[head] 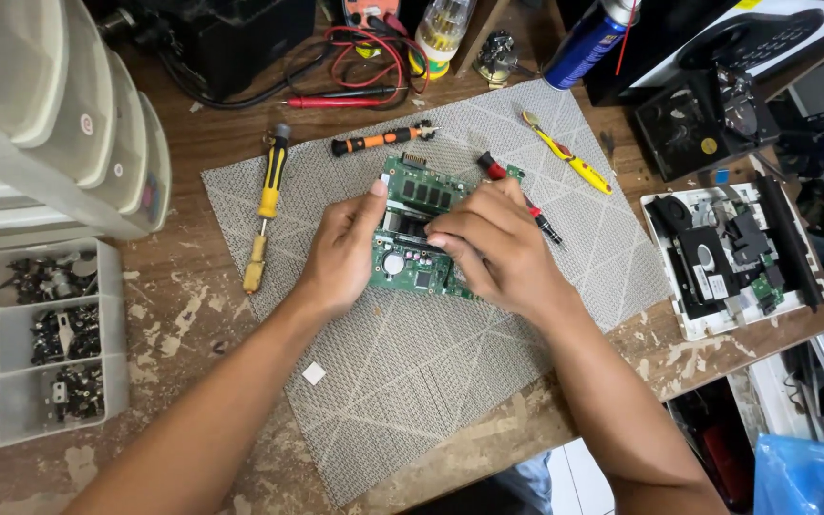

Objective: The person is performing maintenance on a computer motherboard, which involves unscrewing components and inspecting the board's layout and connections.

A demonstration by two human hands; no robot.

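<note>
I find the green circuit board (419,256) already out on the mat (412,372), its memory module (423,191) seated; both hands close on it, left hand (340,253) gripping its edge, right hand (493,253) pinching at its middle. Opened white casing (717,319) waits aside; reassembly appears outstanding.

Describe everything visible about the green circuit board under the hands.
The green circuit board lies flat on the grey woven mat, near the mat's middle. It carries a row of black chips along its far edge, small silver parts and a round silver coin cell near its left side. The left hand grips its left edge, thumb reaching to the far corner. The right hand covers its right half, fingertips pressing near the centre. A red-and-black screwdriver lies just behind it, partly hidden by that hand.
</note>
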